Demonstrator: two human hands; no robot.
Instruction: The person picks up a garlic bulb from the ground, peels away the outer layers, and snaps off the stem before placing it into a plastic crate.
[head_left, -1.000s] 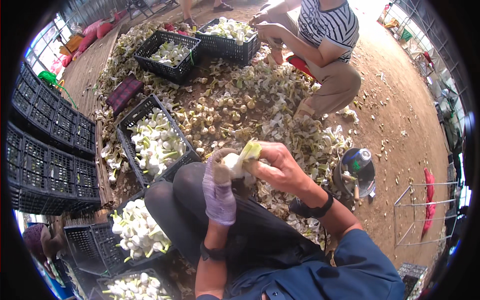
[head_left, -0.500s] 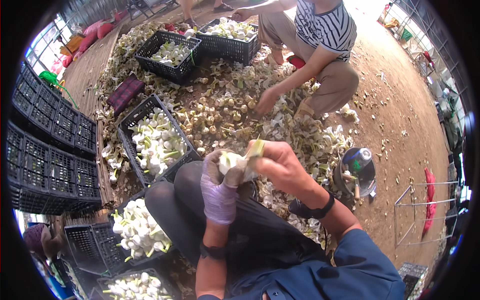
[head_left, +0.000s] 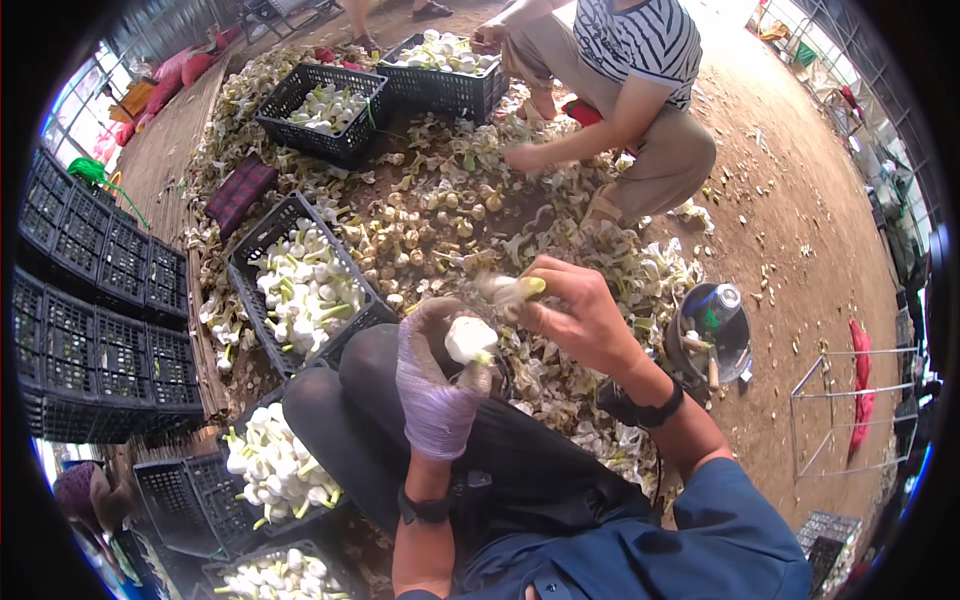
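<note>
My left hand [head_left: 437,385], in a purple glove, grips a white peeled bulb [head_left: 469,339] above my dark trouser leg. My right hand [head_left: 575,318], bare with a black wrist strap, pinches a strip of pale husk with a green-yellow tip [head_left: 510,290] just above and to the right of the bulb. Both hands are close together over my lap. A heap of unpeeled bulbs and husks [head_left: 450,215] covers the ground in front of me.
A black crate of peeled bulbs [head_left: 300,290] sits to my left, more full crates [head_left: 275,470] by my knee, empty stacked crates [head_left: 90,310] at far left. A person in a striped shirt [head_left: 640,50] squats opposite, reaching into the heap. A metal pot [head_left: 712,335] stands right.
My right hand has pulled the husk strip away from the bulb toward the right. The person opposite has moved a hand across the heap.
</note>
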